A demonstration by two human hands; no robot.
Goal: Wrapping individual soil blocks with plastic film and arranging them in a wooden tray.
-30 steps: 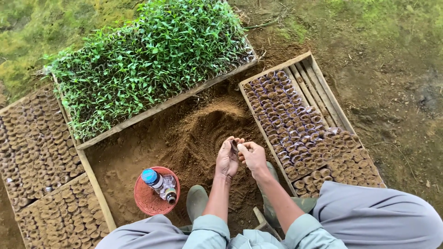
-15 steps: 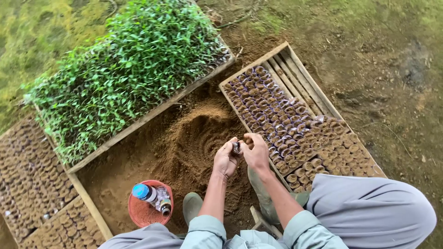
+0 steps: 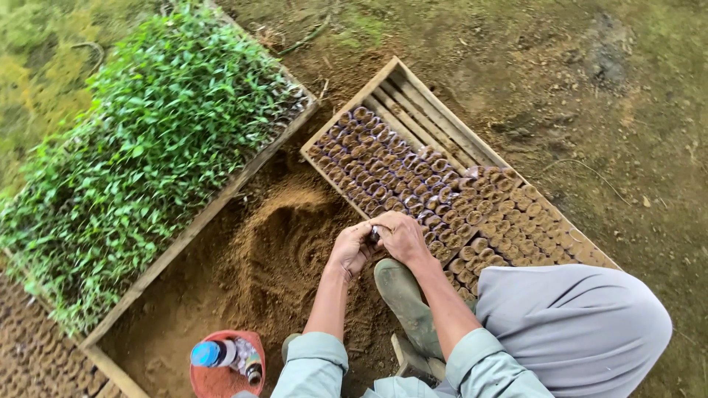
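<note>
Small dark seedling pot [image 3: 375, 235] being pinched between the fingers of left hand [image 3: 349, 249] and right hand [image 3: 402, 236], held above the soil mound [image 3: 284, 243], beside the wooden tray [image 3: 383, 77] of filled pots, seedling tray [image 3: 147, 155] lying further left.

A wooden tray of green seedlings [image 3: 140, 162] lies at left. A slatted crate [image 3: 435, 125] at right holds rows of soil-filled pots [image 3: 413, 180]. A soil heap [image 3: 284, 243] sits between them. A red bowl [image 3: 221, 379] holds a blue-capped bottle [image 3: 214, 354].
</note>
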